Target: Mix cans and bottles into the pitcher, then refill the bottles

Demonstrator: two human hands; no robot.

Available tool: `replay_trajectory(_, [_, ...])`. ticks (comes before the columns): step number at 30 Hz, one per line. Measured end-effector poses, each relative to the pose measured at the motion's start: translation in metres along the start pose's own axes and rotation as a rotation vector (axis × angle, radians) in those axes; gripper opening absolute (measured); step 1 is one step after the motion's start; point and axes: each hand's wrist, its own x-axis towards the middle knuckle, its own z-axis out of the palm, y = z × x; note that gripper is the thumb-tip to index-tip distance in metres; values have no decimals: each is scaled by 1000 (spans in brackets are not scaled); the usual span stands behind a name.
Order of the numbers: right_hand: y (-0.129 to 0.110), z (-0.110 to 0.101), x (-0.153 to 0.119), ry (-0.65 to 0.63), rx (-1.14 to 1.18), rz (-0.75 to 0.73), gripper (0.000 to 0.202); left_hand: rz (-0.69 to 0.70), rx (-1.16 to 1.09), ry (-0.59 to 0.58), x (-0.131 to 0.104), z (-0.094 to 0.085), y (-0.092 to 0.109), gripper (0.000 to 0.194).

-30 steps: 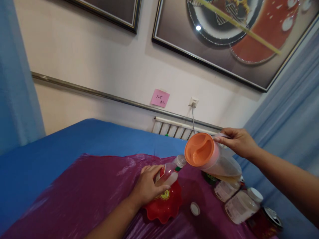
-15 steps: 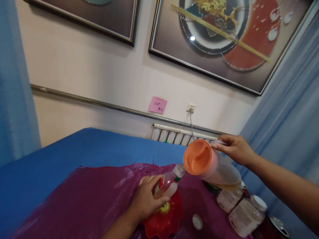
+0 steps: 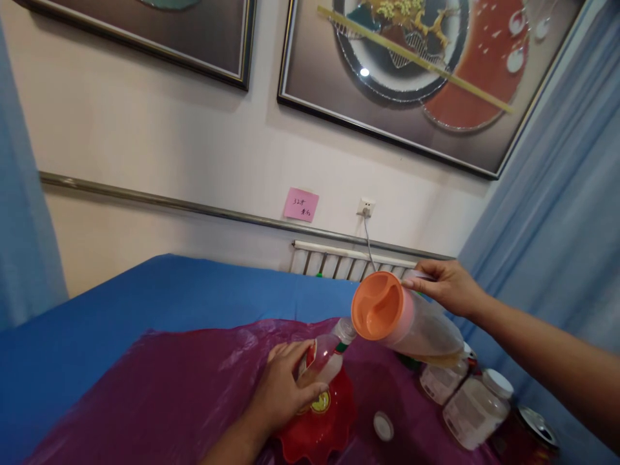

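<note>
My left hand [image 3: 285, 387] is wrapped round a clear bottle [image 3: 333, 363] with a red and green label, its uncapped mouth leaning up and right. Under the bottle is a red dish [image 3: 317, 436] with a wavy rim and a yellow mark. My right hand [image 3: 448, 284] grips the handle of a translucent pitcher [image 3: 429, 329] with an orange lid [image 3: 378, 307]. The pitcher lies tilted almost on its side, lid towards the bottle's mouth, with some brownish liquid along its lower side. Whether liquid is flowing between them I cannot tell.
A white cap [image 3: 383, 426] lies on the purple plastic sheet [image 3: 184, 387] over the blue table cover [image 3: 203, 284]. Right of it stand a white-lidded jar [image 3: 477, 410], another jar [image 3: 440, 381] and a can [image 3: 530, 433]. A radiator [image 3: 329, 261] is behind; blue curtains [image 3: 547, 213] hang at the sides.
The view has shifted slightly. Both hands keep their grips, and the bottle and tilted pitcher stay in nearly the same position towards each other.
</note>
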Motion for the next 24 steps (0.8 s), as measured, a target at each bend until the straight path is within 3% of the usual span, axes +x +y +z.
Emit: replay_trajectory(24, [-9,-2,0,4,-38,-14,56,9,4,19,0,-1,1,70])
